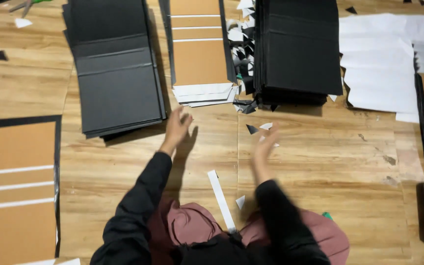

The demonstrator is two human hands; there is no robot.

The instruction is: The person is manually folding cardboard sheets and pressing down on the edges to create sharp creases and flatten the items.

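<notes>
We sit at a wooden floor [123,172] with both hands raised above it and nothing in either of them. Our left hand [176,126] is open with the fingers loosely spread, hovering just beside the near corner of a stack of finished black covers [116,73], close to its edge but not touching as far as we can tell. Our right hand [266,142] is blurred, held edge-on with the fingers stretched out and apart from any object; whether it brushes anything we cannot tell. Just past its fingertips lie a small black triangular scrap [252,129] and a small white scrap [266,126] on the boards. Between our arms, near our knees, a narrow white paper strip [220,198] lies at a slant, with a little white offcut [240,201] beside it. Ahead of us, between the two hands, stands a stack of brown boards [199,54] crossed by white lines, resting on white sheets. To its right rises a tall pile of black sheets [298,49], with a heap of black and white cuttings [241,54] wedged between the two. Further right lies a spread of white paper [384,64]. At our far left lies a brown board with a black border [20,191] and three white stripes.
</notes>
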